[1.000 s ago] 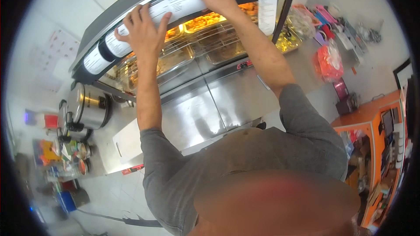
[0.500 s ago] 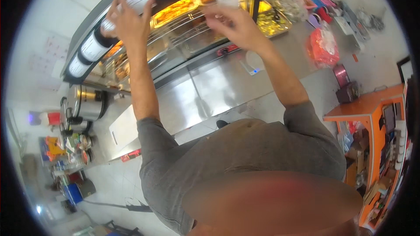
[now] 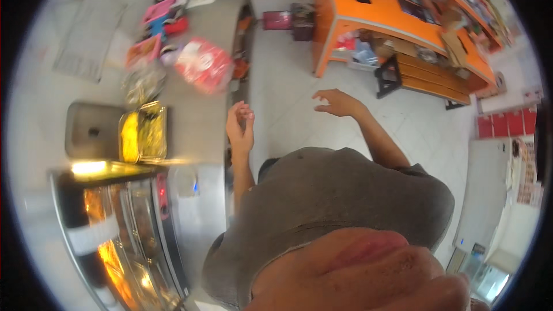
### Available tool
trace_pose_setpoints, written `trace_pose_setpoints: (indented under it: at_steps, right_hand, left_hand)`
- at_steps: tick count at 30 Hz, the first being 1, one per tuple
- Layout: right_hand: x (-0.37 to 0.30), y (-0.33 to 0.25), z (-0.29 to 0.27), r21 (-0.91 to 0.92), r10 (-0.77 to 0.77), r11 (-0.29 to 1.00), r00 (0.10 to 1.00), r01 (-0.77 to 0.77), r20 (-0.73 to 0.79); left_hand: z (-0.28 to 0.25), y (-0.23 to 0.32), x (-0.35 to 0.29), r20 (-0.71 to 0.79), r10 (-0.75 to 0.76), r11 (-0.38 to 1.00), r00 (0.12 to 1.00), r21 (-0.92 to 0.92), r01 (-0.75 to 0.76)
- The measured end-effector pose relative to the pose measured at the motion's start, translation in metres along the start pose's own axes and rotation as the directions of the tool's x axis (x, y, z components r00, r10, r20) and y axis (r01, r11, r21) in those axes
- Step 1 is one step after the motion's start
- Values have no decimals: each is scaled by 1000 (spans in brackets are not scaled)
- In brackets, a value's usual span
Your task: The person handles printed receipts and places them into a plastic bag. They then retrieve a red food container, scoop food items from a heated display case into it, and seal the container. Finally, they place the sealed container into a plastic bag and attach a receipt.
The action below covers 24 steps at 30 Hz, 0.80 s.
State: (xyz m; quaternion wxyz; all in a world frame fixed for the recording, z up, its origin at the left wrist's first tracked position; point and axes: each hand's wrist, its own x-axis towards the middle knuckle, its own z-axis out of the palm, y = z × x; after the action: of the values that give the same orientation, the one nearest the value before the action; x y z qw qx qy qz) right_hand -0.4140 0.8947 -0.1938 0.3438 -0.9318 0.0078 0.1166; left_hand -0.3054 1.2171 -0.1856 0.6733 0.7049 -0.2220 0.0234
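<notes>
The left hand (image 3: 240, 126) is hanging just beside the edge of one steel worktop (image 3: 199, 116), and the right hand (image 3: 341, 103) is hovering above the floor (image 3: 288, 83). Both hands, two in number, are bending their fingers loosely, each grip holding nothing. One red bag (image 3: 199, 72) is lying on the steel worktop, near the left hand. One orange worktop (image 3: 347, 8) is standing beyond the right hand.

Counter (image 3: 193, 124) — grey; desk (image 3: 347, 9) — orange.

The display case (image 3: 72, 196) runs off the lower edge, its food (image 3: 110, 259) and white strip (image 3: 92, 236) blurred; the red bag (image 3: 203, 66) is smeared too
</notes>
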Motion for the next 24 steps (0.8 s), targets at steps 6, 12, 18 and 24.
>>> trace_pose_setpoints:
  at_steps: [6, 12, 18, 24]
  right_hand:
    - [76, 36, -98, 151, -5, 989, 999, 9, -31]
    - [134, 151, -209, 57, -34, 997, 953, 54, -300]
    - [128, 257, -367, 308, 251, 951, 658, -30, -710]
    - [147, 402, -495, 264, 242, 958, 189, 107, -952]
  left_hand:
    - [108, -27, 155, 211, 72, 995, 975, 47, -84]
    - [211, -89, 284, 371, -5, 998, 929, 56, -17]
    - [337, -123, 394, 590, -38, 999, 807, 53, 9]
    - [457, -93, 479, 737, -4, 982, 676, 132, -137]
